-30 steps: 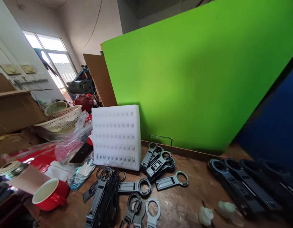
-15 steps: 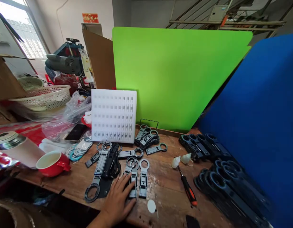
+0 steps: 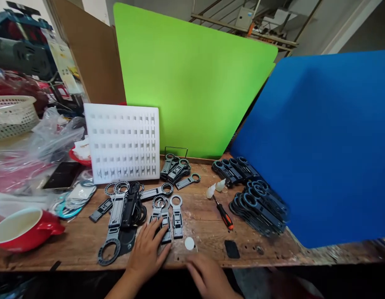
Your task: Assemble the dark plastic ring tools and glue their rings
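Note:
My left hand (image 3: 149,248) lies with fingers spread, its fingertips on two grey ring-ended parts (image 3: 166,236), partly covering them. A similar grey ring-ended part (image 3: 177,224) lies beside these on the wood. My right hand (image 3: 211,276) is at the table's front edge, fingers bent and pointing left, thumb apart from the forefinger. Nothing shows in its grip, though its underside is hidden. Just beyond its fingertips lies a small white disc (image 3: 189,243). Left of my left hand, a longer grey part with ring ends (image 3: 116,211) leans over black ones (image 3: 130,207).
A white slotted foam block (image 3: 124,143) stands at the back. Stacked dark ring-ended parts (image 3: 257,207), a screwdriver (image 3: 224,216), small white bottles (image 3: 211,191) and a black pad (image 3: 232,249) are on the right. A red cup (image 3: 20,232) stands at left. Green (image 3: 192,83) and blue (image 3: 323,145) boards rise behind.
The view has swung to the right, so things appear farther left. My right hand has come into view at the front edge. My left hand still rests on the grey parts.

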Tool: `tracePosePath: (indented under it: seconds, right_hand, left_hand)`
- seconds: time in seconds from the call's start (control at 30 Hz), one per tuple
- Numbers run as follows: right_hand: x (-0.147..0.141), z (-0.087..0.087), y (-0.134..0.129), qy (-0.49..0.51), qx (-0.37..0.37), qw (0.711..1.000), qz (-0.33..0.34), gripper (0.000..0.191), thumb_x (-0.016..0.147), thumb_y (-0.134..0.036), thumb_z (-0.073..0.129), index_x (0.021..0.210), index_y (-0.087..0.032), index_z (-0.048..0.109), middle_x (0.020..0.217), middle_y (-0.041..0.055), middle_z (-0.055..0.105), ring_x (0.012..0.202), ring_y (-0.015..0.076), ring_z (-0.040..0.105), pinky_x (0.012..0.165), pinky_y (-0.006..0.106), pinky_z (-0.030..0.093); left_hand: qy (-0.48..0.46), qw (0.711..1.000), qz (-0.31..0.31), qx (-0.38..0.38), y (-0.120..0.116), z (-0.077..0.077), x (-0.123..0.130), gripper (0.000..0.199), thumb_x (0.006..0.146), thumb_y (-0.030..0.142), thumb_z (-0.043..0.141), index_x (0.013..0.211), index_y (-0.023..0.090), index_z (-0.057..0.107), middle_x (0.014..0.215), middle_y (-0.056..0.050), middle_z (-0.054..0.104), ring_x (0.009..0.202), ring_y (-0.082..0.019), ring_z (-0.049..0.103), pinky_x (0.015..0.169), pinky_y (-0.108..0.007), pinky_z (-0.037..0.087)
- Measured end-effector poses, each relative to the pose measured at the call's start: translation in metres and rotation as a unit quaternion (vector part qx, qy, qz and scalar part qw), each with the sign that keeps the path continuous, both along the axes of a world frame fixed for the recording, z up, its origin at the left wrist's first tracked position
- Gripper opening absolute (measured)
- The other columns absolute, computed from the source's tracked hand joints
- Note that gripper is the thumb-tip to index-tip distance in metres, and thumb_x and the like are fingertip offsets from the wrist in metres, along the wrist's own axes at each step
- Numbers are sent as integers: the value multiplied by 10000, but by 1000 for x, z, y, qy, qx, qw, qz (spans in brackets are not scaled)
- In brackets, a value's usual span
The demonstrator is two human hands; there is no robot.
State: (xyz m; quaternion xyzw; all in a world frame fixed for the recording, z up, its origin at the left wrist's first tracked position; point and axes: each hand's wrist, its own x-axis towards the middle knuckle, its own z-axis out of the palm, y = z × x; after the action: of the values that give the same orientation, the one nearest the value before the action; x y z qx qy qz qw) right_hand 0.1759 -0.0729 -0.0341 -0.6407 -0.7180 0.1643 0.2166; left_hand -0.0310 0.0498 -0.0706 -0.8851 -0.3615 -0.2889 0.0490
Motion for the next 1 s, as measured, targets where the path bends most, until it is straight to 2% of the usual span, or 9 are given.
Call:
tracePosePath:
  seconds: [0.2, 0.3, 0.43, 0.53, 0.63, 0.7, 0.77, 0.87, 1.0]
  right_hand:
    - [-35, 26, 114, -77, -27, 985, -150, 386, 863, -375, 473, 1219, -248, 548, 1098, 113, 600, 983, 262, 596, 821, 371, 469]
    - [-28, 24, 126, -105, -53, 980, -160, 400, 853, -369, 461, 1222, -240, 545, 1020, 120, 625, 911, 281, 620, 775, 400, 479]
    - [-14, 27, 105, -26, -51, 984, -171, 403, 807, -243, 484, 1196, -181, 570, 1064, 131, 639, 983, 266, 608, 875, 396, 456]
    - [-11, 31, 77, 103, -18, 988, -114, 413, 810, -204, 482, 1215, -184, 561, 1134, 98, 628, 1070, 211, 569, 947, 333, 429]
    - [-15, 27, 51, 158, 1, 986, -49, 420, 849, -221, 464, 1265, -205, 525, 1063, 85, 629, 1002, 184, 585, 887, 308, 472]
    - [-15, 22, 41, 144, 14, 989, -45, 427, 869, -212, 446, 1292, -214, 499, 1049, 96, 605, 982, 189, 582, 862, 326, 487]
    - [-12, 17, 36, 116, 33, 991, -62, 437, 860, -187, 468, 1293, -227, 494, 1137, 113, 558, 1043, 210, 554, 890, 362, 477]
    - [-3, 19, 34, 107, 67, 989, -74, 430, 812, -142, 538, 1235, -223, 522, 1239, 111, 507, 1132, 228, 501, 951, 383, 439]
    - [4, 36, 35, 172, 82, 977, -101, 283, 772, -104, 573, 1041, -191, 563, 1103, 76, 572, 1045, 189, 530, 909, 323, 442]
  left_hand:
    - [-13, 999, -32, -30, 4, 2, -4, 422, 827, 375, 530, 1237, 277, 537, 1285, -70, 573, 1189, -269, 509, 962, -459, 432]
    - [-43, 997, -45, -55, 7, 3, -9, 387, 813, 337, 557, 1196, 284, 573, 1259, -75, 590, 1164, -270, 530, 947, -463, 453]
    - [-164, 975, -38, -147, -4, 2, -8, 307, 789, 289, 591, 1091, 299, 648, 1179, -74, 643, 1124, -267, 565, 969, -478, 444]
    - [-298, 881, -19, -368, -27, 3, 15, 321, 800, 355, 571, 1096, 266, 655, 1172, -88, 654, 1134, -262, 571, 987, -449, 447]
    - [-457, 677, 63, -573, -47, 8, 54, 340, 819, 393, 530, 1064, 201, 664, 1194, -109, 645, 1215, -262, 510, 1027, -426, 411]
    - [-536, 532, 104, -647, -52, 14, 78, 300, 813, 355, 547, 1032, 186, 663, 1202, -113, 642, 1238, -258, 487, 1043, -424, 387]
    - [-578, 428, 120, -684, -52, 22, 95, 265, 819, 304, 546, 1030, 181, 648, 1219, -111, 631, 1249, -250, 476, 1056, -427, 364]
    - [-598, 400, 151, -678, -46, 30, 107, 246, 831, 313, 530, 983, 159, 649, 1197, -118, 642, 1272, -240, 448, 1091, -413, 306]
    - [-553, 483, 155, -661, -40, 27, 103, 276, 758, 372, 620, 919, 154, 671, 1100, -104, 689, 1252, -260, 469, 1090, -406, 316]
